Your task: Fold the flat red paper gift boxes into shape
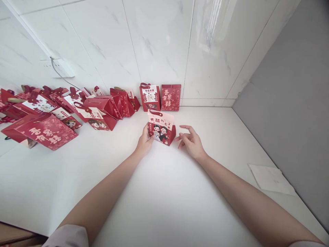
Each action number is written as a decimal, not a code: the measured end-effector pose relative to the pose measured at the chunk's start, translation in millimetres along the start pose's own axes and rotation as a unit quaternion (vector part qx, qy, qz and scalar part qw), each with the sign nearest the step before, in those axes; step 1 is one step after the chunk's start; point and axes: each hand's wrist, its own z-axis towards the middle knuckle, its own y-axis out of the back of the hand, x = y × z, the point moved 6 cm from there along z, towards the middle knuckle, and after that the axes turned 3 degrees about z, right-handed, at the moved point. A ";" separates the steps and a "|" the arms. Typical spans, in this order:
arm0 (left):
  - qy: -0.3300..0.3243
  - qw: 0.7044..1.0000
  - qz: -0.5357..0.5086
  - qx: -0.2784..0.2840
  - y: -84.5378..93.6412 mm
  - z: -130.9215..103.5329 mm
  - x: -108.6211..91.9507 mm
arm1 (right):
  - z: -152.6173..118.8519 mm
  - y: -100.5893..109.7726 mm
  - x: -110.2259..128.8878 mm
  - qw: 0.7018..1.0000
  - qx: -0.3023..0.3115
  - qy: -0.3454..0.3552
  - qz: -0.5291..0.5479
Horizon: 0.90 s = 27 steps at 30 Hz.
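A small red gift box (pixel 160 132) with a pale pink top flap, a ribbon handle and a cartoon couple on its front stands upright on the white table. My left hand (pixel 145 140) grips its left side, thumb on the front and fingers partly hidden behind. Just off the box's right side is my right hand (pixel 191 141), fingers apart and curved, holding nothing. Behind the box, by the wall, stand a red gift box with a white flap (pixel 150 97) and a plain red box with pale lettering (pixel 171 97).
Several red gift boxes (pixel 102 116) crowd the table's left side, some tilted or lying over. A larger red box (pixel 48 132) leans at their front. A white sheet (pixel 272 179) lies near the right edge. A cable (pixel 60 73) hangs from a wall socket.
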 end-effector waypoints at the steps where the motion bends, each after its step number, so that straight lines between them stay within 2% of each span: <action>1: -0.002 1.000 -0.003 -0.016 1.2 -0.4 -2.0 | 0.4 2.6 -0.5 1.000 -0.010 -0.016 0.024; 3: 0.002 0.999 -0.005 -0.034 2.3 -1.6 -7.3 | 1.5 3.2 -0.4 0.998 0.000 -0.030 0.048; 5: 0.013 0.999 -0.016 -0.030 2.1 -2.7 -12.6 | 2.2 -1.3 -0.9 0.997 0.041 -0.034 0.049; 7: 0.021 0.999 -0.036 -0.010 0.7 -3.4 -16.7 | 2.2 -6.1 -1.7 0.997 0.073 -0.024 0.026; 10: 0.029 0.999 -0.039 0.021 -1.9 -3.6 -17.8 | 1.7 -9.6 -4.6 0.996 0.088 -0.008 -0.022; 13: 0.028 0.999 -0.025 0.037 -3.5 -2.6 -14.8 | 1.5 -8.6 -7.2 0.996 0.080 -0.011 -0.044; 19: 0.041 0.998 0.056 0.011 3.9 -0.3 -13.0 | 2.8 -2.5 -1.9 0.996 0.041 -0.006 -0.074; 27: 0.081 0.996 -0.005 0.030 -0.2 -4.8 -16.9 | 5.8 0.3 0.5 0.995 0.008 0.014 -0.099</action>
